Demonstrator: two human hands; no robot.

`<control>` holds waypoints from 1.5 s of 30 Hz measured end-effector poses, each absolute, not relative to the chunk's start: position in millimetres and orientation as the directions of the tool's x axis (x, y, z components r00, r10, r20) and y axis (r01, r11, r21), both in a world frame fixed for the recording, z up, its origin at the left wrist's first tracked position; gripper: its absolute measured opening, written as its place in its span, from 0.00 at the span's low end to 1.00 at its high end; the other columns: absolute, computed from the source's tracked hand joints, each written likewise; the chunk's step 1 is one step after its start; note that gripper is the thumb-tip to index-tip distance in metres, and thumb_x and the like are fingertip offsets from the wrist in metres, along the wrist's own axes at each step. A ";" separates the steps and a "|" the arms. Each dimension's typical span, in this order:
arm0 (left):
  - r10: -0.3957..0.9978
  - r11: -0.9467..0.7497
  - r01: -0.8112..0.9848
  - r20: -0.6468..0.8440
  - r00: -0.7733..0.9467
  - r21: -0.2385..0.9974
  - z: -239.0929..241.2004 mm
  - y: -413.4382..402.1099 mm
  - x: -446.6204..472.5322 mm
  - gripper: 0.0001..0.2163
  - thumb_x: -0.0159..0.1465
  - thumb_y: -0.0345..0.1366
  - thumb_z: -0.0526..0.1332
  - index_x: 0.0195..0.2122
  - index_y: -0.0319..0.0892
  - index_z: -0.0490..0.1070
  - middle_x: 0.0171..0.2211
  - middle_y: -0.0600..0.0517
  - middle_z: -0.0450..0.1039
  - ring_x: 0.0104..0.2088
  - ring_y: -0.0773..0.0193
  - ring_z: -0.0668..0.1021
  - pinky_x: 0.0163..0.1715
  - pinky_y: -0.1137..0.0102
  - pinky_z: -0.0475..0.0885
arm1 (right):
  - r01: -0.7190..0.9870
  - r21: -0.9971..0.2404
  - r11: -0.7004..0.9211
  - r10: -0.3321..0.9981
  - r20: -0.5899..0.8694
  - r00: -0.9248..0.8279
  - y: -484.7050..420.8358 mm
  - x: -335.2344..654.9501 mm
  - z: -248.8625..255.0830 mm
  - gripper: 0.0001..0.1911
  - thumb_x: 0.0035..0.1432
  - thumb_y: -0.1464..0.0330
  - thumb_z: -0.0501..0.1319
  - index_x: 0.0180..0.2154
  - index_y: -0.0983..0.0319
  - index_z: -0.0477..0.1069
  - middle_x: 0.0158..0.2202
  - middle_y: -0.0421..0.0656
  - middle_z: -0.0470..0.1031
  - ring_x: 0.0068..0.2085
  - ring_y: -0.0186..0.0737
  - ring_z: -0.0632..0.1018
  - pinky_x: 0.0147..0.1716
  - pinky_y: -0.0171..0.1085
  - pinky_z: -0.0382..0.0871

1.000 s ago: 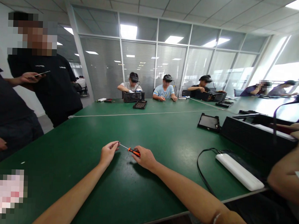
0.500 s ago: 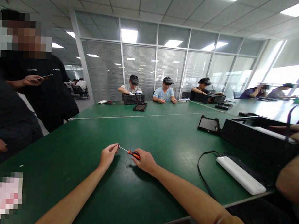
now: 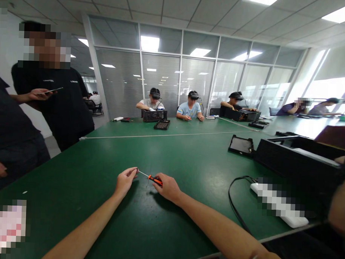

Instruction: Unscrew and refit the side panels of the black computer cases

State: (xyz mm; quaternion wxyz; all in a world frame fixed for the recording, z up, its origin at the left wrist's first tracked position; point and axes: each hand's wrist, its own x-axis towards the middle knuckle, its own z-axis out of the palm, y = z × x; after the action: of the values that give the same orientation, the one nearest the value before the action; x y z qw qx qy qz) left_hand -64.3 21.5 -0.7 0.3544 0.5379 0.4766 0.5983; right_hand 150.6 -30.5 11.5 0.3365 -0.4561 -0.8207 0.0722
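My right hand [image 3: 167, 187] grips the orange and black handle of a small screwdriver [image 3: 151, 178] just above the green table [image 3: 103, 168]. Its thin metal shaft points left toward my left hand [image 3: 125, 180]. The left hand's fingers are pinched together on the tip of the shaft. Whether something tiny sits between those fingers is too small to tell. Both forearms stretch out over the table from the near edge.
A black open case [image 3: 298, 158] and a black tray [image 3: 241, 145] lie at the right. A white bar-shaped device [image 3: 295, 221] with a black cable [image 3: 234, 205] sits near the right edge. Two people stand at the left; several others sit along the far side.
My hands and the screwdriver have stayed almost where they were. The view has shifted slightly, and a co-worker's hand at the right has drawn back from the black case.
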 end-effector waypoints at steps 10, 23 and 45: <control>0.939 -0.283 0.090 0.295 -0.178 0.955 2.1 20.2 -63.2 0.16 0.49 0.41 0.62 0.36 0.36 0.72 0.34 0.45 0.75 0.36 0.58 0.77 0.36 0.64 0.73 | 0.707 -0.420 0.569 0.798 0.490 -0.351 -30.1 150.6 11.1 0.14 0.53 0.62 0.56 0.42 0.60 0.65 0.36 0.42 0.73 0.36 0.37 0.73 0.36 0.33 0.63; 0.932 -0.305 0.095 0.318 -0.175 0.948 3.4 19.0 -63.7 0.16 0.50 0.41 0.62 0.36 0.36 0.72 0.34 0.45 0.75 0.36 0.58 0.77 0.36 0.64 0.74 | 0.689 -0.432 0.582 0.792 0.493 -0.361 -33.3 151.4 16.0 0.14 0.54 0.63 0.56 0.42 0.60 0.65 0.37 0.42 0.73 0.37 0.37 0.73 0.37 0.33 0.63; 0.931 -0.297 0.106 0.312 -0.191 0.949 4.3 17.3 -61.2 0.16 0.49 0.42 0.62 0.36 0.37 0.72 0.35 0.46 0.75 0.36 0.57 0.77 0.36 0.64 0.74 | 0.694 -0.434 0.575 0.796 0.492 -0.352 -33.5 152.6 14.3 0.14 0.54 0.63 0.56 0.43 0.60 0.66 0.37 0.42 0.73 0.38 0.36 0.73 0.38 0.33 0.63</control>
State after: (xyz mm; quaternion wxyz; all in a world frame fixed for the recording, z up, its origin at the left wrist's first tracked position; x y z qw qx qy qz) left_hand -61.2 17.3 4.3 0.3428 0.5357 0.4838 0.6012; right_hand 152.6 -33.5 14.3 0.3420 -0.4551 -0.8188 0.0748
